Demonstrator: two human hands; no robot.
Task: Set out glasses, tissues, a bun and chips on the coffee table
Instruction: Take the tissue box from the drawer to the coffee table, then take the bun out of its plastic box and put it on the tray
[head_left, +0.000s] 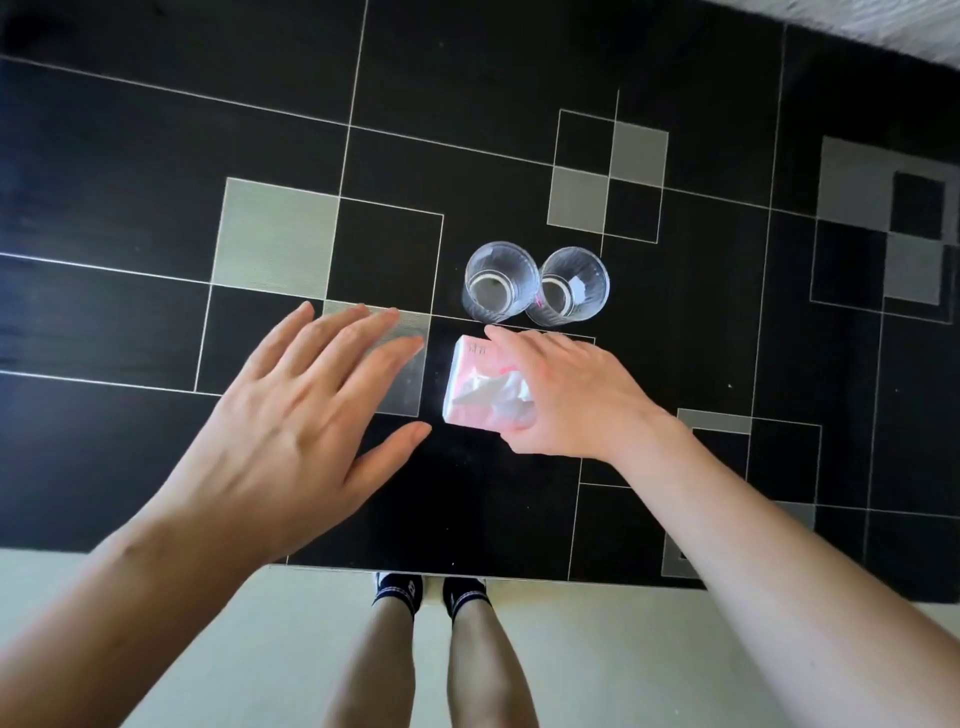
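Note:
Two clear glasses stand side by side on the black coffee table, the left glass touching the right glass. Just in front of them lies a pink pack of tissues with a white tissue poking out of its top. My right hand is curled over the pack's right side, fingers along its far edge and thumb at its near edge. My left hand hovers flat to the left of the pack, fingers spread, holding nothing. No bun or chips are in view.
The table top is black with grey squares and thin white lines. Its near edge runs just above my feet in dark socks on a pale floor. A pale textured surface shows at the far right corner.

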